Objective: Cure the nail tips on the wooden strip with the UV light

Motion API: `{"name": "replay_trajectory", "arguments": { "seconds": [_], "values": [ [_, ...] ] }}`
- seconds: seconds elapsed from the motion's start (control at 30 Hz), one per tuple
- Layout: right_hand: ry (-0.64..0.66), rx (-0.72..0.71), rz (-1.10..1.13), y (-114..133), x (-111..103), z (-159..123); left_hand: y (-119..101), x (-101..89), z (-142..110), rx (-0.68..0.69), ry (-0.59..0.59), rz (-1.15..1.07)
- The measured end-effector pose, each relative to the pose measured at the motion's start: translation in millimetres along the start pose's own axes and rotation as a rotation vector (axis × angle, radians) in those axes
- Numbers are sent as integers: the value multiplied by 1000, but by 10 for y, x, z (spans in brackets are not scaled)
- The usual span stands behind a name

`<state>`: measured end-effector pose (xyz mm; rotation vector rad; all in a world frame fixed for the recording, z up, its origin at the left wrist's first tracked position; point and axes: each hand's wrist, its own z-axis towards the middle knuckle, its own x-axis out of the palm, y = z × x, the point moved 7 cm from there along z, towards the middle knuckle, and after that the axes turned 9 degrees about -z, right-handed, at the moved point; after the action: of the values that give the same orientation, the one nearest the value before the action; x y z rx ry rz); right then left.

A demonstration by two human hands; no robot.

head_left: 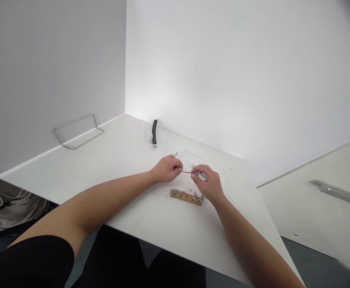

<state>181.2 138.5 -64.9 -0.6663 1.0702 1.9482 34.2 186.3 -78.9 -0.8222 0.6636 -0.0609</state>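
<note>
Over the white table, my left hand (167,169) and my right hand (208,183) hold a thin, shiny metal piece (187,171) between them. The fingers of my left hand pinch its left end. At the other end, my right thumb and forefinger close on a small metal part whose kind I cannot make out. Just in front of the hands lies a narrow yellowish-brown strip (186,197) with several round metal bits and small grey pieces on it. My right wrist is close to the strip's right end.
Against the back wall stands a black curved handle (154,133) with clear plastic around it. A bent metal wire frame (78,132) rests at the left wall. Small scraps and a thin pale wire (190,152) lie behind the hands on the white table (127,160).
</note>
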Motion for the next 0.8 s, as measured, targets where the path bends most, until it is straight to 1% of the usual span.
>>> {"name": "replay_trajectory", "arguments": {
  "seconds": [0.27, 0.43, 0.6, 0.8],
  "values": [
    [29, 12, 53, 0, 6, -3, -8, 2, -7, 24, 13, -18],
    [59, 69, 99, -16, 17, -18, -20, 10, -2, 24, 36, -31],
    [105, 109, 251, -78, 71, -26, 4, 23, -1, -3, 65, -72],
    [181, 141, 494, -154, 135, -16, -47, 17, 2, -39, 98, -167]
  ]
}}
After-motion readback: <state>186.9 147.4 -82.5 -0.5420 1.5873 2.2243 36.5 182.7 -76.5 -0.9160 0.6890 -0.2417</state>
